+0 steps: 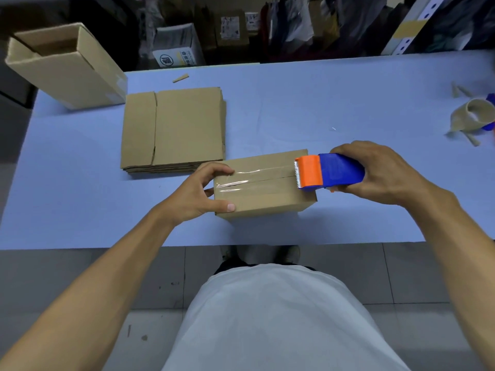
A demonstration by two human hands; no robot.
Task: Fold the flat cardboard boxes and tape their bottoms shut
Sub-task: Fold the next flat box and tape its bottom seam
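Head view: the brown folded cardboard box (263, 183) is steadied by the left hand (203, 190) while clear tape is drawn along its seam with the blue-orange tape dispenser (328, 171) gripped in the right hand (385, 174); a stack of flat cardboard blanks (172, 129) remains.

Folded box (263, 184) on table (348, 103), flat stack (174, 129) behind-left.

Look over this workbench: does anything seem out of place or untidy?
Yes. Torn brown tape scraps lie loose around the brown tape roll at the table's right edge, and a small cardboard offcut sits alone near the far edge.
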